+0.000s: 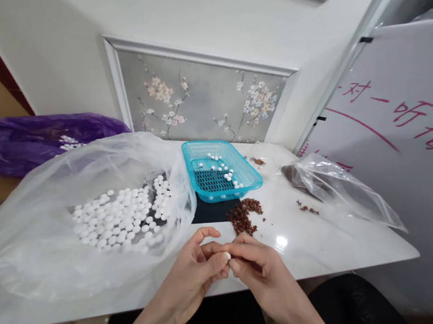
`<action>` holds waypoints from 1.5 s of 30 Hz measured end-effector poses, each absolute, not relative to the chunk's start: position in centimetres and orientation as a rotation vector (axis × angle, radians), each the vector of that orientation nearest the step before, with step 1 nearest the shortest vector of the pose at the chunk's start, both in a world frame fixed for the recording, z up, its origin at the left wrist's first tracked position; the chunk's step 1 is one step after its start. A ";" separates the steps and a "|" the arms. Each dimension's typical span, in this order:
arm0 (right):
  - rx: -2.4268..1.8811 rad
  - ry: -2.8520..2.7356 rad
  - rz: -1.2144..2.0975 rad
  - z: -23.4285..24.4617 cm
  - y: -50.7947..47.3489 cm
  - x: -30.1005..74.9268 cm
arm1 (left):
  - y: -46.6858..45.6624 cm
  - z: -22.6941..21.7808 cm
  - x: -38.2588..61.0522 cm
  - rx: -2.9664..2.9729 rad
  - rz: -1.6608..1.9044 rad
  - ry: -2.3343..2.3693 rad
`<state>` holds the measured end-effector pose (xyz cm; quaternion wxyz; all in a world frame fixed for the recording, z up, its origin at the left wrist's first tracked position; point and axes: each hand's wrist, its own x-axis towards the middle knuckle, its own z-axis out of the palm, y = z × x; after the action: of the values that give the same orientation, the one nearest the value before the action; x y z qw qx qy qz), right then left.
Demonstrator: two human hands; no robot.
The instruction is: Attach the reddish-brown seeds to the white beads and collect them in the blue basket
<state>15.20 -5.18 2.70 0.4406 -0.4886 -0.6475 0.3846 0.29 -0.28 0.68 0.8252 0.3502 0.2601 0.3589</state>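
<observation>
Near the table's front edge, my left hand (203, 262) pinches a small white ball (228, 256) between thumb and fingertips. My right hand (259, 260) meets it there, thumb and index finger closed right at the ball. Whatever the right fingertips hold is hidden. Just beyond the hands lies a pile of small brown star-shaped pieces (243, 217). Behind that pile, a blue plastic basket (228, 195) holds several white balls. On the left, a large clear plastic bag (41, 260) lies open with many loose white balls (113, 219) inside.
A purple bag (20, 143) with more white balls sits at the back left. To the right are a clear bag (342, 190) with brown contents and a few scattered brown pieces (307, 208). A whiteboard (419, 148) with red writing borders the table (361, 248). A framed flower panel (208, 91) stands behind.
</observation>
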 end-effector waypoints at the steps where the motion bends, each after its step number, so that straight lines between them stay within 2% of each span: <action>1: -1.225 -1.608 0.951 2.7 -5.2 15.2 | -0.3 0.6 0.3 0.751 0.759 0.548; 16: -1.257 -1.601 0.769 2.3 -5.4 14.7 | -0.3 0.6 0.6 0.893 0.781 0.582; 23: -1.259 -1.520 0.839 1.9 -5.7 16.0 | -0.2 0.9 0.3 0.774 0.732 0.578; 30: -1.554 -1.462 0.550 -0.2 -5.4 20.3 | -0.2 0.8 -0.1 0.693 0.740 0.648; 35: -1.833 -1.463 0.229 -1.3 -4.6 22.4 | 0.6 3.2 1.0 0.767 0.841 0.672; 40: -1.846 -1.507 0.178 -2.0 -2.6 22.3 | 5.1 6.3 3.5 0.779 1.137 0.667; 45: -1.872 -1.519 0.133 -2.7 -1.4 22.0 | 7.9 7.3 3.7 0.780 1.189 0.706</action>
<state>22.00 -1.45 -2.73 0.3554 -0.7247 -0.5880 0.0515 3.66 7.92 7.25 0.7009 0.3505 0.3173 0.5341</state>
